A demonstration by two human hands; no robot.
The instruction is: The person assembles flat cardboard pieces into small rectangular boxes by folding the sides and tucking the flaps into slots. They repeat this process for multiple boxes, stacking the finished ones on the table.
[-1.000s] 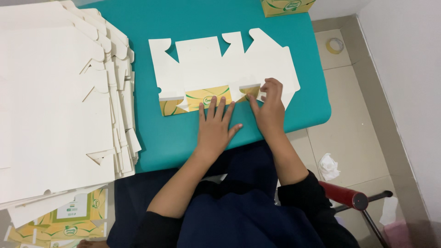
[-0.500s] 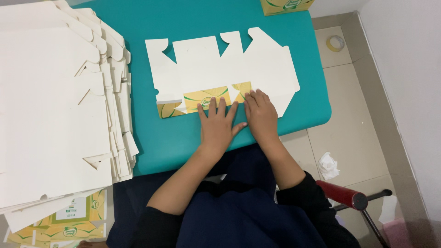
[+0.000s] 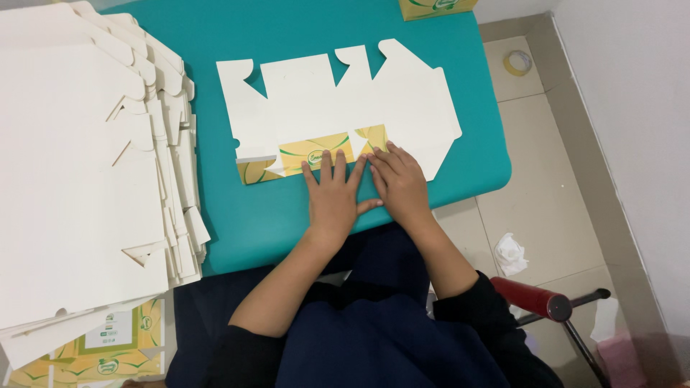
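Stacks of flat white die-cut cardboard blanks (image 3: 79, 179) are piled on the left part of the teal tabletop (image 3: 273, 215), with printed yellow-and-green blanks showing under the lower edge of the pile. A yellow-and-green printed box (image 3: 435, 7) is cut off by the upper edge of the view. On the tiled floor to the right a roll of tape (image 3: 517, 62) and a crumpled white tissue (image 3: 510, 253) are seen, and a red-padded chair arm (image 3: 535, 298) stands near the person's right elbow. Nothing lies between the hands and the single flat white cardboard box blank (image 3: 338, 104), which is spread out near the middle of the table, well apart from the pile. Its long axis runs left to right across the table, the notched flaps pointing away from the person; a yellow-and-green printed strip is folded over along the near edge. The left hand (image 3: 332, 197) and the right hand (image 3: 399, 183) are laid flat side by side, touching, fingers spread and pressed on that folded strip; nothing is gripped.
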